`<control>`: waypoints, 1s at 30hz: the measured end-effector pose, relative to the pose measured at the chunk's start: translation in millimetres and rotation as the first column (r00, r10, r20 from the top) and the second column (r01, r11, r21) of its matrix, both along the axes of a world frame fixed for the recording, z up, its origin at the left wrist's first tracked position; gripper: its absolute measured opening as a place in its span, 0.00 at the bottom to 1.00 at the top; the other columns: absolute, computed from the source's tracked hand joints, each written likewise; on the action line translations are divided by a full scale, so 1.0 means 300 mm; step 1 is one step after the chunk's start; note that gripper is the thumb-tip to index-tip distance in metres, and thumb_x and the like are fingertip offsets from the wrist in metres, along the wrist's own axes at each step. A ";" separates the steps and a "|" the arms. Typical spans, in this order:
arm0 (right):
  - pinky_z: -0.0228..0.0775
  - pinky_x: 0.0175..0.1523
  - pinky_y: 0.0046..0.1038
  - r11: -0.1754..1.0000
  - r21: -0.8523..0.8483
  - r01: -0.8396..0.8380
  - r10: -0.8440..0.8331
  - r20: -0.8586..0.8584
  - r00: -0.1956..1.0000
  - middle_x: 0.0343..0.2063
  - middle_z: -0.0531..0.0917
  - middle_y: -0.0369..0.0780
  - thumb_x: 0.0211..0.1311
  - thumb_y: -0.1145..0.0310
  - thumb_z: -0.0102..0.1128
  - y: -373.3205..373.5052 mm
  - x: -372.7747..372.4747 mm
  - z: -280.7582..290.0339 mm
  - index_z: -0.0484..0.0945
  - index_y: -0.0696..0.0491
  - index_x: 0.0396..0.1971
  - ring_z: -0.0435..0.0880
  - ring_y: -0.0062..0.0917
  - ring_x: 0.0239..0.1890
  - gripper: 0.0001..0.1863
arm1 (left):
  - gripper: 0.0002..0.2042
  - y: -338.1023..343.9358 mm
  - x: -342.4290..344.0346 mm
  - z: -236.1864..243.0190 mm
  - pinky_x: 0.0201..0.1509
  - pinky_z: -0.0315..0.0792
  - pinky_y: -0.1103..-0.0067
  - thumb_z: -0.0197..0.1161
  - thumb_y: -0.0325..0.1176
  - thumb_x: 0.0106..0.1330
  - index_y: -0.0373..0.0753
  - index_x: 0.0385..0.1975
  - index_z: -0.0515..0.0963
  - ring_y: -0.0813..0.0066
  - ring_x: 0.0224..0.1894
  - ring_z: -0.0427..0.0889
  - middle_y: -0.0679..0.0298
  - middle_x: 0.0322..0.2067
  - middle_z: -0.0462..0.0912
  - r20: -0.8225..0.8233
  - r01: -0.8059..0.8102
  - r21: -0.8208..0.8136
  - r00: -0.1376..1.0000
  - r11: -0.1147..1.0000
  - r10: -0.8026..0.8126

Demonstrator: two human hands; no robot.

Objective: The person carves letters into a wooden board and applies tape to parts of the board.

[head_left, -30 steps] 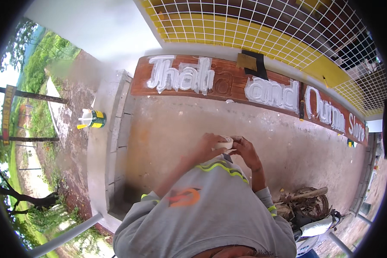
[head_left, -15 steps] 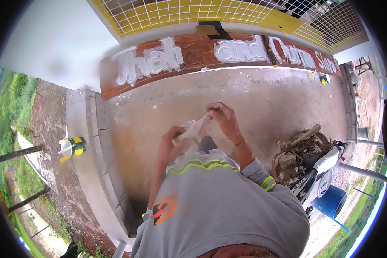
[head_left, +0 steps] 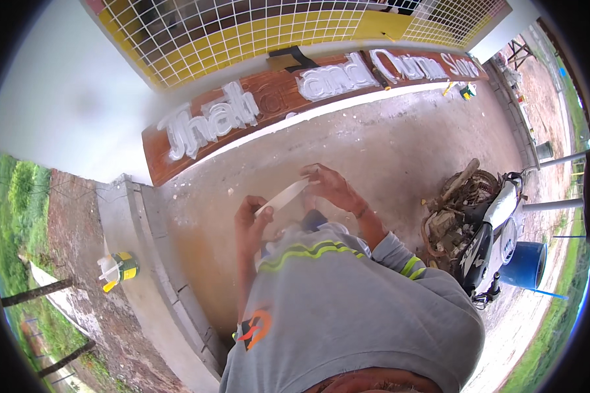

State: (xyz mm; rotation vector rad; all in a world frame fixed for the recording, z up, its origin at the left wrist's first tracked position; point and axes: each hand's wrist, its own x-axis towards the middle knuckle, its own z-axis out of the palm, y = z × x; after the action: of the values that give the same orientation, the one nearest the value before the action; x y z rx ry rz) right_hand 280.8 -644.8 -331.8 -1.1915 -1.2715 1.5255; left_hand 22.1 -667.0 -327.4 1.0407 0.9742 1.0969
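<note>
A pale strip of tape (head_left: 284,197) stretches between my two hands in front of my chest. My left hand (head_left: 249,221) is closed on its lower left end, thumb on top. At the other end, my right hand (head_left: 329,186) pinches the strip between bent fingers. Whether a roll sits behind the left fingers cannot be made out. Beyond my hands, a long brown wooden sign board (head_left: 152,147) leans along the wall foot. Its raised letters are mostly smeared with white; one near the middle is still brown.
A green and yellow can (head_left: 128,264) with a brush sits on the low block wall (head_left: 152,242) at left. Another small can (head_left: 467,92) stands by the board's far right end. To the right are a motorcycle (head_left: 480,254) and a blue drum (head_left: 526,265). White wire mesh (head_left: 242,33) rises behind.
The tape has turned from a wide face with a round roll showing to a narrow strip. My left hand has risen slightly. The view has swung, tilting the board.
</note>
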 end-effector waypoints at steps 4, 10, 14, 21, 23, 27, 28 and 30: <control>0.75 0.41 0.24 0.997 -0.005 0.082 -0.082 -0.026 0.996 0.36 0.80 0.37 0.66 0.70 0.61 0.019 0.045 0.016 0.77 0.59 0.45 0.80 0.19 0.36 0.12 | 0.08 0.043 0.064 -0.003 0.36 0.70 0.83 0.67 0.32 0.65 0.37 0.36 0.75 0.83 0.30 0.76 0.68 0.27 0.78 -0.011 0.072 0.013 0.997 0.997 -0.072; 0.76 0.41 0.30 0.998 0.004 0.066 -0.064 0.303 0.951 0.30 0.84 0.41 0.63 0.64 0.65 0.089 0.123 0.083 0.80 0.61 0.40 0.84 0.26 0.33 0.15 | 0.12 0.114 0.095 -0.177 0.30 0.73 0.80 0.68 0.34 0.63 0.34 0.39 0.75 0.79 0.28 0.79 0.63 0.27 0.82 -0.470 0.136 0.121 0.880 0.983 -0.064; 0.76 0.47 0.37 0.936 0.348 0.055 -0.221 0.460 0.860 0.37 0.84 0.51 0.62 0.63 0.64 0.140 0.192 -0.089 0.78 0.63 0.43 0.85 0.43 0.40 0.18 | 0.20 0.164 0.235 -0.228 0.29 0.78 0.74 0.65 0.36 0.64 0.36 0.54 0.74 0.70 0.27 0.83 0.54 0.33 0.84 -0.614 0.238 0.039 0.772 0.971 -0.165; 0.75 0.47 0.39 0.932 0.346 0.111 -0.281 0.491 0.825 0.39 0.83 0.54 0.63 0.65 0.62 0.217 0.465 -0.114 0.77 0.62 0.43 0.84 0.48 0.42 0.16 | 0.24 0.324 0.553 -0.294 0.29 0.81 0.72 0.60 0.37 0.65 0.40 0.61 0.71 0.66 0.27 0.85 0.51 0.36 0.85 -0.604 0.337 -0.115 0.723 0.934 -0.335; 0.74 0.46 0.39 0.944 0.311 0.111 -0.255 0.471 0.844 0.38 0.83 0.54 0.63 0.66 0.62 0.250 0.543 -0.081 0.77 0.62 0.42 0.83 0.48 0.42 0.15 | 0.20 0.373 0.618 -0.377 0.28 0.81 0.73 0.59 0.37 0.65 0.39 0.56 0.75 0.66 0.27 0.85 0.52 0.35 0.85 -0.644 0.334 -0.142 0.683 0.932 -0.343; 0.75 0.45 0.37 0.961 0.241 0.139 -0.233 0.424 0.875 0.37 0.83 0.52 0.63 0.68 0.62 0.273 0.708 -0.065 0.78 0.61 0.40 0.84 0.45 0.41 0.12 | 0.17 0.442 0.771 -0.497 0.30 0.80 0.73 0.59 0.38 0.65 0.37 0.50 0.78 0.67 0.28 0.85 0.53 0.34 0.85 -0.649 0.385 -0.090 0.676 0.918 -0.348; 0.75 0.45 0.37 0.962 0.237 0.137 -0.230 0.426 0.875 0.37 0.83 0.52 0.63 0.68 0.62 0.281 0.747 -0.079 0.78 0.61 0.40 0.84 0.45 0.41 0.12 | 0.16 0.459 0.809 -0.502 0.33 0.79 0.73 0.59 0.39 0.65 0.37 0.49 0.78 0.67 0.30 0.86 0.54 0.34 0.85 -0.680 0.413 -0.132 0.624 0.901 -0.386; 0.75 0.41 0.36 0.936 0.241 0.255 -0.329 0.351 0.876 0.34 0.82 0.50 0.61 0.71 0.62 0.286 0.820 -0.122 0.78 0.61 0.38 0.85 0.42 0.38 0.10 | 0.16 0.483 0.882 -0.503 0.36 0.78 0.72 0.59 0.40 0.66 0.36 0.47 0.79 0.68 0.32 0.86 0.54 0.33 0.86 -0.701 0.442 -0.183 0.568 0.878 -0.431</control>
State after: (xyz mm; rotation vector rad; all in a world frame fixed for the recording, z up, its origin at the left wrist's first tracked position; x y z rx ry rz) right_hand 527.0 -558.8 -368.3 -1.5309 -1.3739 0.9530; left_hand 286.6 -522.2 -478.4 1.6889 1.2240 0.2265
